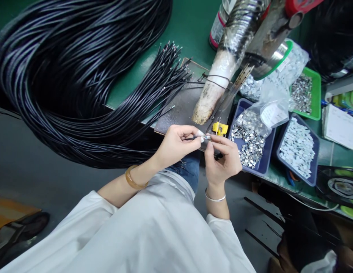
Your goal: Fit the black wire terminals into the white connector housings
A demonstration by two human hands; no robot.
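Note:
My left hand pinches a black cable close to its end. From the other side, my right hand holds a small shiny metal connector shell between thumb and fingertips, and it meets the cable end. Whether the shell is seated on the cable I cannot tell. White tape or a similar covering shows on a left fingertip. Just beyond my fingers sits a yellow block with thin metal pins. A large bundle of black cables lies at the left, its stripped ends fanned toward the middle.
A blue tray of metal shells and another tray of pale small parts stand at the right. Behind them is a green bin. A plastic-wrapped duct slants down over the green table.

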